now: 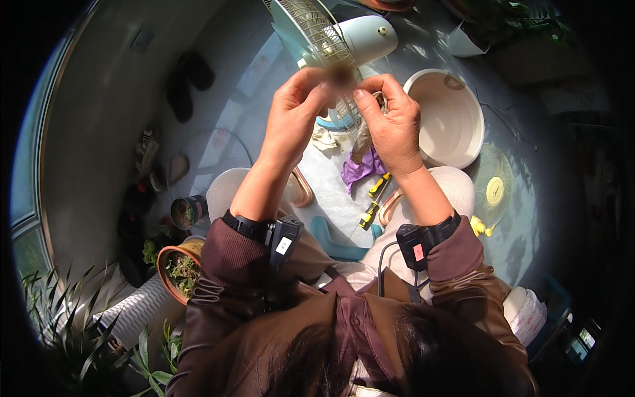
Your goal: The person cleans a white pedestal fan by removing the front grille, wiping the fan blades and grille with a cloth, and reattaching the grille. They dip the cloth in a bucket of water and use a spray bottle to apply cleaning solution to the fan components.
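My left hand and my right hand are raised close together in front of the fan. On each, thumb and fingers are pinched. A dark blurred patch lies between the fingertips, so what they hold cannot be made out. Behind them stands an electric fan with a pale blue-green motor housing, its wire guard and pale blue blades tilted to the left. A greyish-brown strip shows beside my right hand; whether the hand holds it is unclear. Below lies a purple cloth on the floor.
Two yellow-and-black screwdrivers lie between my knees. At right stand a white basin and a round fan guard with a yellow centre, a yellow fitting near it. Potted plants and shoes are at left.
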